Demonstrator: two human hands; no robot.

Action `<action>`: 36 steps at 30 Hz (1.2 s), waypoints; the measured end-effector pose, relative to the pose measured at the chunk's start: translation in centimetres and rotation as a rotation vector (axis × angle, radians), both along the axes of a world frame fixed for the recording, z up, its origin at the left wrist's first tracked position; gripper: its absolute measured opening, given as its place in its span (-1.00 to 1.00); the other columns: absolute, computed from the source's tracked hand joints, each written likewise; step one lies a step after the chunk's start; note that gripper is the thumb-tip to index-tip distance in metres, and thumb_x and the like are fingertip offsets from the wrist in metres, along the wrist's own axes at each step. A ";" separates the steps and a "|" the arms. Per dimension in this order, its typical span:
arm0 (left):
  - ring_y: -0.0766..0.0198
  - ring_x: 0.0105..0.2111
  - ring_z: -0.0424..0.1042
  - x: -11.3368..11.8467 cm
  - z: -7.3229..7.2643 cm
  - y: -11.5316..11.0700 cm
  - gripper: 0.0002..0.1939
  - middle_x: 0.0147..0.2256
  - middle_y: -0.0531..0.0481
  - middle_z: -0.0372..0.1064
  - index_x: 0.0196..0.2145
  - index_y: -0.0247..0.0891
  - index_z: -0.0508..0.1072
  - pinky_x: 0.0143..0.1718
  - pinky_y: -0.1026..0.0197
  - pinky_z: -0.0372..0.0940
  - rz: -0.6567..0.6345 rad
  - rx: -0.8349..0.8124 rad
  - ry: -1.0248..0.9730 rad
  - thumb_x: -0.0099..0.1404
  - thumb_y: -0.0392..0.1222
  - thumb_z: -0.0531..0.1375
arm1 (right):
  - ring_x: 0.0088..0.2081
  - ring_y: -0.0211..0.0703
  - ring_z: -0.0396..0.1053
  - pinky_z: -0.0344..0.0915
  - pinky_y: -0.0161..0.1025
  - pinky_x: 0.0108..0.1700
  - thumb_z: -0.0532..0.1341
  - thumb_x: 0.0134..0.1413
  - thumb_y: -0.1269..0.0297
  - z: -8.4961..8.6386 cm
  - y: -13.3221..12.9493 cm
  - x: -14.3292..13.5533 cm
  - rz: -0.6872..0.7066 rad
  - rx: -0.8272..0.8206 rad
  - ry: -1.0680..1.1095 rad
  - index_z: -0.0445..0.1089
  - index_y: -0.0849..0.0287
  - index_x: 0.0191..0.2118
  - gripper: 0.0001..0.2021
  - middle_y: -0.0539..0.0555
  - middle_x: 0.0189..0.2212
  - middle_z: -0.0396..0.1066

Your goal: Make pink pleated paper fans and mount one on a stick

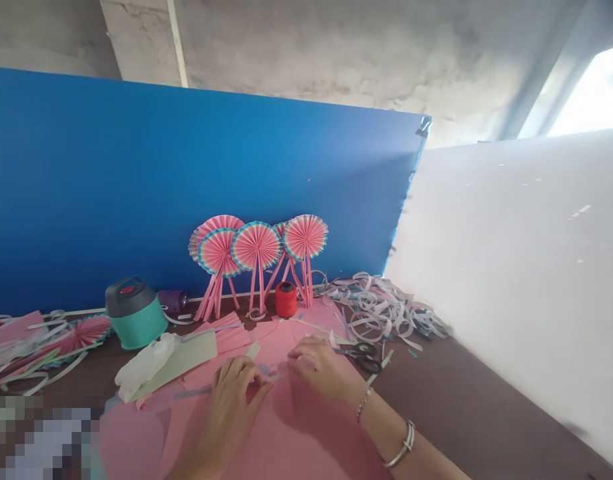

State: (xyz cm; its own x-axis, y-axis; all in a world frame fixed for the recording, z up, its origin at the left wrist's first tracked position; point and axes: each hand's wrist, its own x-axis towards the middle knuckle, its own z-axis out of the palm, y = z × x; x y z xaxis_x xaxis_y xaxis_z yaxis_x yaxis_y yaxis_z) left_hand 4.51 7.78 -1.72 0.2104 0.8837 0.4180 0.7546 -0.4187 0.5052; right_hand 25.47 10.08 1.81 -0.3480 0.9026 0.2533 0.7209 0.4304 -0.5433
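Pink paper sheets [311, 427] lay mid-table, spreading from near the far edge toward the near side. Left hand [236, 393] over them, thumb and forefinger narrowed at a pale strip [272, 377]; couldn't tell if gripped. Right hand [320, 369] just beside, fingers bent down at the paper; couldn't tell if holding anything. Scissors [365, 359] near right wrist. Paper fans [256, 247] stood along the table's [451, 393] far edge, red jar [286, 303] among them; curled scraps [379, 303] heaped at far right corner.
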 end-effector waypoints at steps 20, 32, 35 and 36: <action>0.17 -0.25 0.35 0.0 1.1 -0.7 -0.78 -0.33 -0.01 0.39 -0.37 -0.16 0.44 -0.20 0.12 0.27 -0.223 -0.106 0.053 0.33 -0.22 0.01 | -0.41 -0.24 0.31 0.18 -0.35 -0.35 0.15 -0.21 0.59 -2.7 1.8 1.0 0.008 -0.098 0.102 0.51 0.18 -0.30 -0.68 0.02 -0.45 0.45; 0.21 -0.19 0.36 0.5 1.4 -1.3 -0.73 -0.23 -0.01 0.36 -0.32 -0.12 0.49 -0.13 0.17 0.28 -0.348 -0.253 0.106 0.34 -0.24 -0.01 | -0.38 -0.22 0.34 0.24 -0.33 -0.31 0.01 0.05 0.27 -1.4 2.4 1.5 -0.236 -0.220 0.611 0.51 0.24 -0.38 -0.68 0.06 -0.49 0.42; 0.20 -0.21 0.36 0.5 1.6 -1.5 -0.74 -0.26 -0.02 0.36 -0.34 -0.14 0.49 -0.15 0.17 0.28 -0.351 -0.238 0.098 0.32 -0.26 0.00 | -0.45 -0.21 0.29 0.20 -0.31 -0.38 -0.01 0.07 0.22 -1.7 2.9 2.3 -0.326 -0.132 0.503 0.47 0.26 -0.44 -0.65 0.04 -0.57 0.36; 0.20 -0.21 0.36 0.5 1.6 -1.5 -0.75 -0.27 -0.02 0.36 -0.34 -0.14 0.49 -0.15 0.17 0.28 -0.356 -0.230 0.094 0.31 -0.26 0.01 | -0.49 -0.22 0.26 0.17 -0.31 -0.40 0.00 0.07 0.21 -1.9 2.9 2.4 -0.325 -0.124 0.472 0.45 0.25 -0.47 -0.66 0.02 -0.60 0.32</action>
